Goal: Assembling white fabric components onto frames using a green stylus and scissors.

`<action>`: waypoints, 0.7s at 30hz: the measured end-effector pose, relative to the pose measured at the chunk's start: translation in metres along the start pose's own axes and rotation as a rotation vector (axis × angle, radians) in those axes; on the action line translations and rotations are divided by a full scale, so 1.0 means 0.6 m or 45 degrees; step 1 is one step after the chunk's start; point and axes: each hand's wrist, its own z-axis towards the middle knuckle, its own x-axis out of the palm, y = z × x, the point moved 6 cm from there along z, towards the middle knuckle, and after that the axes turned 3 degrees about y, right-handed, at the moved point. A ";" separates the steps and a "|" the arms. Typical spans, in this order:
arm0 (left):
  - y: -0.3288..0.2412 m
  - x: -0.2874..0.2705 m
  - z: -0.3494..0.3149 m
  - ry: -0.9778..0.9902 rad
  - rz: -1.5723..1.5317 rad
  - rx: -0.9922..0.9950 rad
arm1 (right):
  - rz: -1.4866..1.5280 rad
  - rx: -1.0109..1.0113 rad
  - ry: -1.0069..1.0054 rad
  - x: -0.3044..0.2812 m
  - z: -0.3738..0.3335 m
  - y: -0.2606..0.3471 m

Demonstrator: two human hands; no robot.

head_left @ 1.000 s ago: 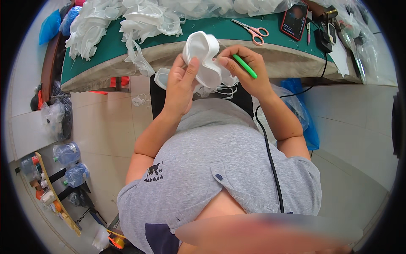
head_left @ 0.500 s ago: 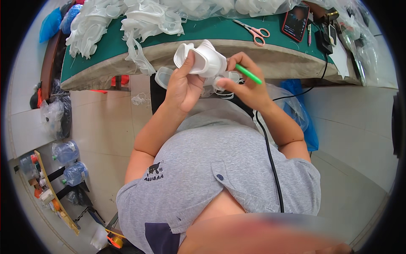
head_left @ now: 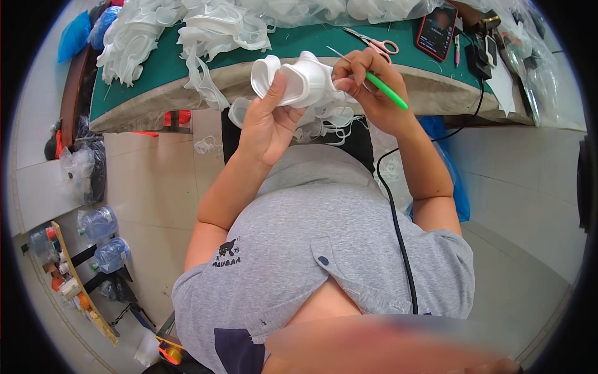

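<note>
Over the near edge of the table, my left hand (head_left: 274, 118) is closed around a white moulded piece (head_left: 306, 84) with rounded, cup-like openings. Its thumb lies across the front of the piece. My right hand (head_left: 379, 87) grips a green-handled tool (head_left: 387, 91), whose thin pointed metal tip points up and left past the fingers. Those fingertips are at the right side of the white piece; whether they pinch its edge cannot be told. Below the hands, more white pieces and thin strips (head_left: 327, 121) lie on my lap.
White moulded pieces (head_left: 134, 47) are heaped along the back left of the green-topped table (head_left: 299, 47). Pink-handled scissors (head_left: 375, 45), a phone (head_left: 436, 31) and a pen (head_left: 456, 51) lie farther right. A black cable (head_left: 393, 212) runs down past my right arm.
My right hand has moved up and to the right with the green-handled tool, and its metal tip now shows. The white piece has turned slightly in my left hand.
</note>
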 end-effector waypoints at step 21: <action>-0.015 0.035 -0.013 0.429 1.259 0.238 | 0.456 0.012 0.032 0.027 0.014 0.015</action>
